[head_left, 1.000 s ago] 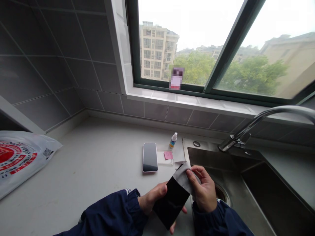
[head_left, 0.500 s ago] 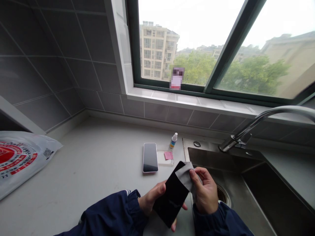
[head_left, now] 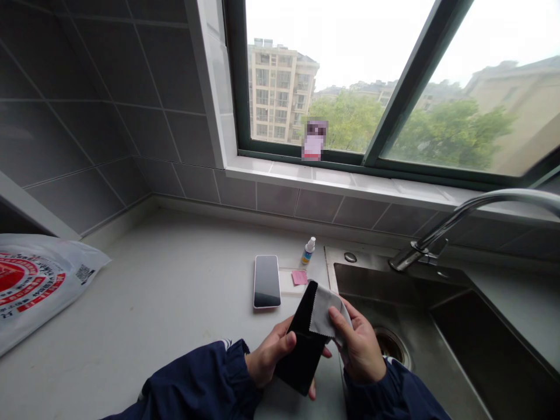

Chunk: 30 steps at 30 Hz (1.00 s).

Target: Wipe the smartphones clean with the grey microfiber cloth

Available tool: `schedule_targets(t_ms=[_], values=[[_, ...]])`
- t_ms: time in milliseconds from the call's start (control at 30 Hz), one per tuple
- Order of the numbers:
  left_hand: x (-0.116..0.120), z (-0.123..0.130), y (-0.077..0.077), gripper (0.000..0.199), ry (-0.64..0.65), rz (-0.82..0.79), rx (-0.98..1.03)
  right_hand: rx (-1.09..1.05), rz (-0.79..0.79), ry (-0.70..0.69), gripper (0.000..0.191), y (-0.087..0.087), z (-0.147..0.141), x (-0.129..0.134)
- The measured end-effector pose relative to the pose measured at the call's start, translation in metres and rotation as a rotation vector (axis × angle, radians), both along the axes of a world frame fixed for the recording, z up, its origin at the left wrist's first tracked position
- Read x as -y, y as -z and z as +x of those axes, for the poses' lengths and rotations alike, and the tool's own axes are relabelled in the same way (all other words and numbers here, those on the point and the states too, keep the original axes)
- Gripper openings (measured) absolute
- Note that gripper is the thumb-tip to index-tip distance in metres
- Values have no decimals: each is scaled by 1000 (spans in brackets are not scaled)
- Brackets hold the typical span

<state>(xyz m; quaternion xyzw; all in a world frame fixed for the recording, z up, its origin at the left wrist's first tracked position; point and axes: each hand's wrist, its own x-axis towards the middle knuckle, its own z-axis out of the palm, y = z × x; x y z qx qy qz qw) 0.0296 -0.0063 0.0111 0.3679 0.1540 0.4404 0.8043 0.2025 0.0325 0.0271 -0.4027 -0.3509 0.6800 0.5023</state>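
A black phone [head_left: 300, 356] lies tilted in my left hand [head_left: 273, 352], the thumb on its near left edge and fingertips showing past its right side. My right hand [head_left: 361, 344] pinches a grey cloth [head_left: 326, 312] with a zigzag edge, which lies over the upper right part of the black phone. Behind them on the counter rests a second phone [head_left: 266, 282] with a dark screen and pale rim. Beside it is a clear case [head_left: 286, 281] with a pink square [head_left: 300, 277] on it. A small white-capped bottle [head_left: 308, 251] stands upright behind the case.
At the right is a steel sink [head_left: 420, 315] with a chrome faucet [head_left: 437, 224]. A white plastic bag [head_left: 83, 280] with red print lies on the counter [head_left: 153, 291] at the far left. A window with a sill [head_left: 332, 175] runs along the back.
The cloth and my right hand have shifted slightly left, and the cloth now covers more of the black phone's upper end. That phone has turned a little more upright in my left hand.
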Motion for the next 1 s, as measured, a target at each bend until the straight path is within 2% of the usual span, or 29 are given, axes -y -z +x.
schedule_targets(t_ms=[100,400,533,667,767,1000], values=[[0,0,-4,65,-49,15,-25,15,9,-38,35,5,-1,1],[-3,0,0,63,-36,8,-21,12,-5,9,41,-1,-3,2],[-5,-4,9,63,64,-52,-18,23,-56,56,39,-2,1,-1],[-6,-8,20,79,215,-130,12,38,-108,82,43,-3,4,-4],[-6,-8,21,86,285,-147,28,59,-121,63,46,-6,4,-4],[-3,-5,7,78,175,-166,2,141,-57,-26,44,0,2,-2]])
